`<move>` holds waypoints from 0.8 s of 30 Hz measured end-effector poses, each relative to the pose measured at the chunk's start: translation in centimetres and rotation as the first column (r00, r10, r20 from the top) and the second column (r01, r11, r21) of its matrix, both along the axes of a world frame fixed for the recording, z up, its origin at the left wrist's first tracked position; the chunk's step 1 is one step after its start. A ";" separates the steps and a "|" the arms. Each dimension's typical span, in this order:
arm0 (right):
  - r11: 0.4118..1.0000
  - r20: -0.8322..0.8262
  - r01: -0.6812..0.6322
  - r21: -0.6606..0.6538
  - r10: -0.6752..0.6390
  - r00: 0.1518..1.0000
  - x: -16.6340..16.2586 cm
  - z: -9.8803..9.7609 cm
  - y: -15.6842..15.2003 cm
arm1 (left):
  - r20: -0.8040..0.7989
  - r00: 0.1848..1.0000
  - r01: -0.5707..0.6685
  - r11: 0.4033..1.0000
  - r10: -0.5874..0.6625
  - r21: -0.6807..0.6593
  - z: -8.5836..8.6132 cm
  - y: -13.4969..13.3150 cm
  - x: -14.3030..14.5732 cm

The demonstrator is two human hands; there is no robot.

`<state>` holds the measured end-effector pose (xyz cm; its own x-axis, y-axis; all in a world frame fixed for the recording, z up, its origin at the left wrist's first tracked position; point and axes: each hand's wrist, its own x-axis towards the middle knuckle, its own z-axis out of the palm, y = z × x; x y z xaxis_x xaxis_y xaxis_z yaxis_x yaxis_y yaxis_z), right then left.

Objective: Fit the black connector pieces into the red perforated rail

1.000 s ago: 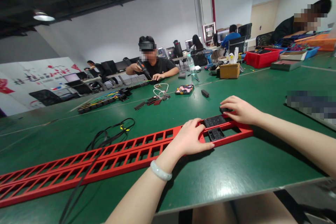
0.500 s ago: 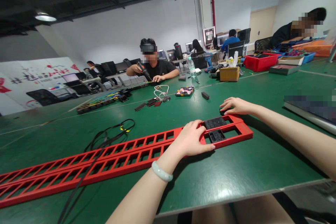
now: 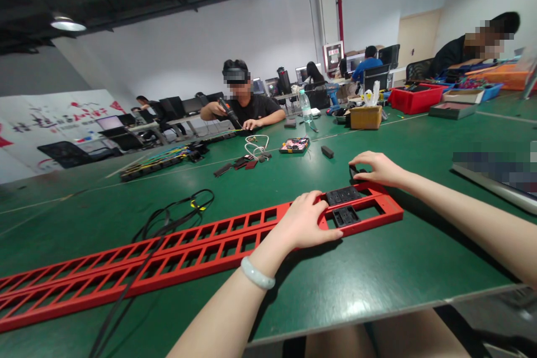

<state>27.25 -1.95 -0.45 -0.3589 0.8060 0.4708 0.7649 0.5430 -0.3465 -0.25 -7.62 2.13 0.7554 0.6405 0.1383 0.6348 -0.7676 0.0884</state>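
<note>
A long red slotted frame (image 3: pixel 235 227) with two rows of openings lies slantwise on the green table. My left hand (image 3: pixel 304 218) spans its right part, thumb on the near rail and fingers across to the far side, gripping it. Just right of those fingers, a black plastic block (image 3: pixel 342 196) sits in the far row and another black plastic block (image 3: pixel 345 216) in the near row. Beyond the frame's far right end, my right hand (image 3: pixel 377 168) pinches a small black piece (image 3: pixel 356 174) between thumb and fingers. The piece is partly hidden and stands tilted.
A looped black strap (image 3: pixel 161 222) crosses the frame's left half. Farther back lie dark strips (image 3: pixel 245 163), a small open box (image 3: pixel 294 146) and a black bar (image 3: pixel 327 151). A laptop-like slab (image 3: pixel 495 182) lies at right. Across the table a co-worker (image 3: pixel 254 109) holds a power screwdriver.
My right hand has risen slightly, and the black piece in it now stands more upright. My left hand stays on the frame.
</note>
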 end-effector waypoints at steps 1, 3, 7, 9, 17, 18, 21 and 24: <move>1.000 -0.038 -0.002 0.006 0.003 0.999 -0.1 0.2 -0.5 | -0.001 1.000 -0.001 1.000 0.001 0.003 0.0 0.0 0.0; 0.999 -0.094 -0.038 -0.039 0.034 0.995 -0.4 0.9 -1.8 | 0.000 1.000 -0.003 1.000 0.003 0.006 0.0 -0.1 0.0; 0.970 -0.073 -0.165 -0.179 0.155 0.985 -1.4 2.7 -5.0 | 0.003 1.000 -0.012 1.000 0.012 0.008 0.0 -0.2 0.0; 0.960 -0.051 -0.196 -0.198 0.190 0.981 -2.0 3.5 -6.4 | 0.003 1.000 -0.012 1.000 0.012 0.006 0.0 -0.2 0.0; 0.926 0.064 -0.247 -0.285 0.276 0.959 -2.9 3.1 -7.1 | -0.001 1.000 0.004 1.000 -0.004 0.003 0.0 -0.1 0.0; 0.926 0.068 -0.245 -0.288 0.275 0.959 -3.0 3.0 -7.0 | -0.002 1.000 0.006 1.000 -0.006 0.001 0.0 -0.1 0.0; 0.921 0.050 -0.242 -0.304 0.269 0.962 -3.0 2.8 -7.0 | -0.004 1.000 0.004 1.000 -0.004 -0.004 0.0 0.0 0.0; 0.912 0.034 -0.244 -0.328 0.270 0.962 -3.1 2.9 -7.0 | -0.011 1.000 -0.002 1.000 0.002 0.000 0.0 0.0 0.0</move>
